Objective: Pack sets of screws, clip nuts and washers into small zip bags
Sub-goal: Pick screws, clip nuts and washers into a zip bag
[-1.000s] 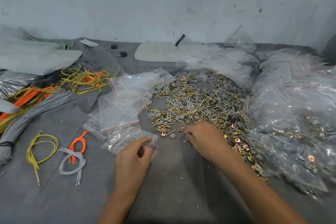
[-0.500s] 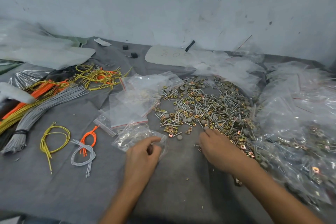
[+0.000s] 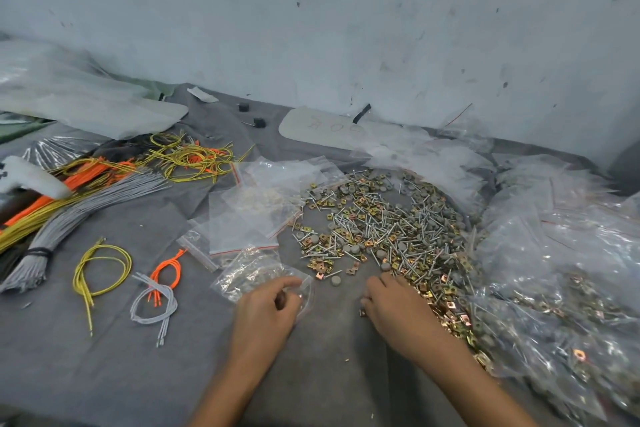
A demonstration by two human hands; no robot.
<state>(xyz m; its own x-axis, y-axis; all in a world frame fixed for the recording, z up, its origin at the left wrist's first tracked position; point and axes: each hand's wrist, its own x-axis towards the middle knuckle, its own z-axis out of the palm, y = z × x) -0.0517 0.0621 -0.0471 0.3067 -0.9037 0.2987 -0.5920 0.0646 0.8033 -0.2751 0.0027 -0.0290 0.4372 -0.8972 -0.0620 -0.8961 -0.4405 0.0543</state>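
A wide heap of silver screws, brass clip nuts and grey round washers (image 3: 384, 225) covers the grey cloth in the middle. My right hand (image 3: 394, 305) rests on the heap's near edge, fingers curled over small parts; what it grips is hidden. My left hand (image 3: 266, 308) pinches the edge of a small clear zip bag (image 3: 252, 270) lying crumpled to the left of the heap. Flat unfilled zip bags with red seal lines (image 3: 249, 218) lie just behind it.
Filled clear bags (image 3: 568, 270) pile up on the right. Wire bundles in grey (image 3: 83, 208), orange and yellow lie at the left, with small yellow (image 3: 100, 270), orange and grey (image 3: 156, 302) loops nearer. A white card (image 3: 325, 126) leans at the wall.
My right hand has slid slightly along the near edge of the heap. My left hand stays on the small bag. The camera has tilted, shifting the whole scene down and right.
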